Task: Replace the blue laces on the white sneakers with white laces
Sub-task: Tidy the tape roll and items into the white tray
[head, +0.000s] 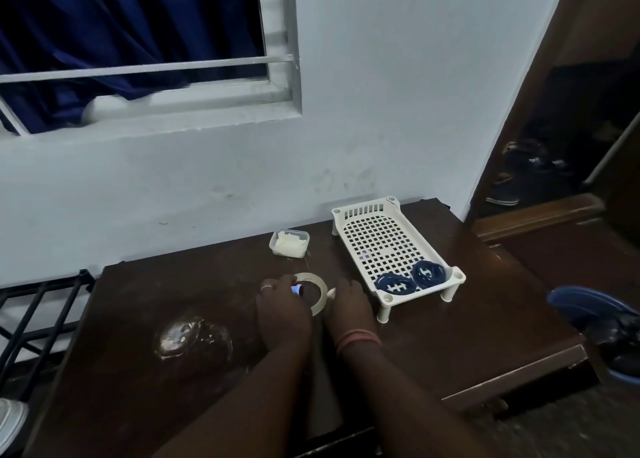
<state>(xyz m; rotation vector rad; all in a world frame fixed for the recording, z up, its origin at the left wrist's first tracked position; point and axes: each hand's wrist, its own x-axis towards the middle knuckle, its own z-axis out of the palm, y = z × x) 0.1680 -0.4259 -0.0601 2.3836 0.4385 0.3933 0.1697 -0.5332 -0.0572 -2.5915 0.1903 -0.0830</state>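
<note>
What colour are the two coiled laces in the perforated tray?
Dark blue; both coiled laces lie at the white tray's near end, seen in the head view.

— What stands on the dark wooden worktop [450, 336]?
— A small clear plastic box [289, 248] with pale contents sits near the wall, and a shiny smudge [183, 336] marks the wood at the left.
— And around it?
— A barred window [145, 63] with a dark blue curtain [104, 32] above; a black metal rack [38, 315] at the left — a blue tub [585, 307] at the right edge.
</note>
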